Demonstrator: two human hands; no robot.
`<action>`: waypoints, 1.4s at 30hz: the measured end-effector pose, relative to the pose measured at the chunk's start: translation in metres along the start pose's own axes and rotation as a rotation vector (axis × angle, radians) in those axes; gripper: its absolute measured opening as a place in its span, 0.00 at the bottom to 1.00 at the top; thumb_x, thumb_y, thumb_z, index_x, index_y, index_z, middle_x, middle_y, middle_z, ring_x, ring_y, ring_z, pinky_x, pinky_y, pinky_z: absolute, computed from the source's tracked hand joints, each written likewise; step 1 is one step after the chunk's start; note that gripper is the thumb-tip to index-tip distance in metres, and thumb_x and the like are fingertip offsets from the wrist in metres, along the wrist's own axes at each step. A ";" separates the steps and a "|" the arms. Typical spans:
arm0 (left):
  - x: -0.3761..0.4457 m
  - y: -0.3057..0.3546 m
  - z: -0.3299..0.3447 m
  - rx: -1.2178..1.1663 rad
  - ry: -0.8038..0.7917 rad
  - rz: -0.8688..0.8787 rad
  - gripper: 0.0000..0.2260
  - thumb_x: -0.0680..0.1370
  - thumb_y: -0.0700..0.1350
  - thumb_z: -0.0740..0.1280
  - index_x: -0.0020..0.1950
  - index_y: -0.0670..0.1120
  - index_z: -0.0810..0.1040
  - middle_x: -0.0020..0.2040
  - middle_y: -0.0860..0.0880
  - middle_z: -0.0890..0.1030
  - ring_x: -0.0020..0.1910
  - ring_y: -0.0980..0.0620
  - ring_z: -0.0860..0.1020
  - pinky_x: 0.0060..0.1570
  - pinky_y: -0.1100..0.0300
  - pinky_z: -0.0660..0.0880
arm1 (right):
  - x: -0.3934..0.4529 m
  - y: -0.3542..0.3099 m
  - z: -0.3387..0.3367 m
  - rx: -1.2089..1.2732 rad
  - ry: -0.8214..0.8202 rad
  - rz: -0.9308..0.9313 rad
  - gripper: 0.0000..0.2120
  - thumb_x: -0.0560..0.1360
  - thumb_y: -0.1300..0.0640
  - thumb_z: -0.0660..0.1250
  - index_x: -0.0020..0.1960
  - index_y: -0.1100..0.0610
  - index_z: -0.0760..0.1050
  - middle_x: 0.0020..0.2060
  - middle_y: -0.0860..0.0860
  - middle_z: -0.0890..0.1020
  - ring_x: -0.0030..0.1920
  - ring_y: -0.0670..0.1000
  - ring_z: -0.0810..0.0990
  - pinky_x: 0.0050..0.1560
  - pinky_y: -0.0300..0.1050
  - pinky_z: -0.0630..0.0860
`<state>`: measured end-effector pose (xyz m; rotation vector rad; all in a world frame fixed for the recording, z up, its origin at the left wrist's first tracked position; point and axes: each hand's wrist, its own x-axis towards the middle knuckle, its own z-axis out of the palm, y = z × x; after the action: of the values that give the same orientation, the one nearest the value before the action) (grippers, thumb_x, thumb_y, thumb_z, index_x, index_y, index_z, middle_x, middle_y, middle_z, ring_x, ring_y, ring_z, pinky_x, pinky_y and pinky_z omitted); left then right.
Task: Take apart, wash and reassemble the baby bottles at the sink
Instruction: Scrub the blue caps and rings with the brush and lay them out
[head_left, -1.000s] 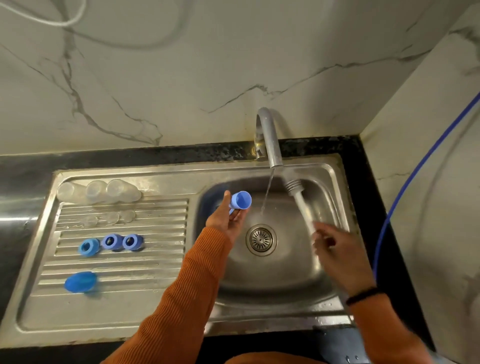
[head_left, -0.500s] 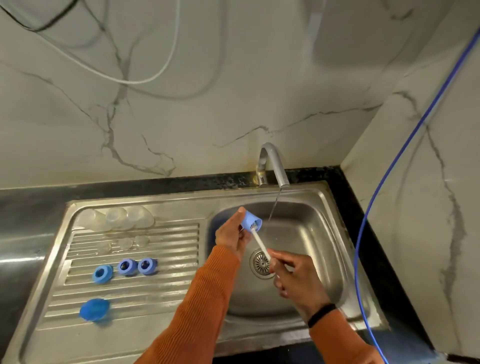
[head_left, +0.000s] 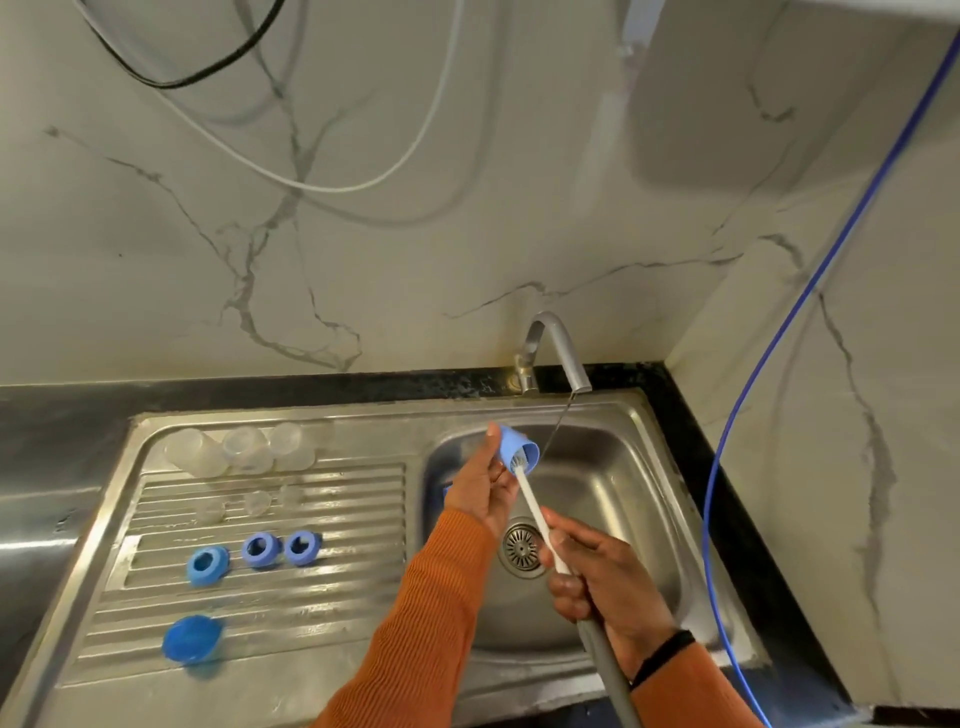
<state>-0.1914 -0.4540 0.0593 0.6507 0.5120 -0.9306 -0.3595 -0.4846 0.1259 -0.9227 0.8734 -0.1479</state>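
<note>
My left hand (head_left: 483, 488) grips a blue bottle cap (head_left: 517, 451) over the sink basin (head_left: 613, 499), its open end facing right. My right hand (head_left: 602, 587) holds the white and grey handle of a bottle brush (head_left: 535, 512), whose head is pushed into the cap. On the drainboard (head_left: 337, 613) lie three clear bottles (head_left: 239, 451) on their sides, three clear teats (head_left: 254, 503), three blue collar rings (head_left: 260, 552) and another blue cap (head_left: 191, 638).
The tap (head_left: 558, 358) runs a thin stream of water just right of the cap. The drain strainer (head_left: 521, 548) sits below my hands. A blue hose (head_left: 753, 374) hangs along the right wall. White and black cables droop across the marble backsplash.
My right hand brought the brush down from under the tap and pushed its head into the cap. My view has tilted upward, showing more wall.
</note>
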 end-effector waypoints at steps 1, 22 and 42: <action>0.000 -0.003 -0.002 0.031 0.001 -0.004 0.15 0.76 0.43 0.76 0.58 0.36 0.81 0.48 0.40 0.85 0.43 0.48 0.85 0.37 0.57 0.84 | -0.002 -0.001 -0.003 -0.050 0.026 0.008 0.12 0.82 0.66 0.65 0.62 0.58 0.82 0.36 0.57 0.75 0.28 0.47 0.65 0.23 0.37 0.62; 0.014 -0.052 0.025 -0.264 0.198 -0.052 0.10 0.80 0.38 0.70 0.61 0.38 0.76 0.60 0.36 0.77 0.57 0.41 0.80 0.39 0.53 0.85 | -0.044 -0.003 -0.089 -1.201 0.394 -0.417 0.19 0.70 0.50 0.75 0.56 0.38 0.73 0.51 0.40 0.78 0.40 0.46 0.84 0.39 0.44 0.77; 0.041 -0.029 0.042 -0.121 0.124 -0.081 0.17 0.80 0.57 0.70 0.50 0.43 0.74 0.32 0.47 0.77 0.24 0.56 0.73 0.19 0.66 0.70 | -0.030 0.014 -0.085 -0.864 0.654 -0.521 0.04 0.72 0.50 0.80 0.45 0.43 0.87 0.35 0.40 0.84 0.33 0.41 0.82 0.36 0.34 0.77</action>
<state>-0.1898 -0.5193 0.0538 0.5835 0.7046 -0.9311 -0.4426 -0.5163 0.1081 -1.9735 1.3131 -0.5729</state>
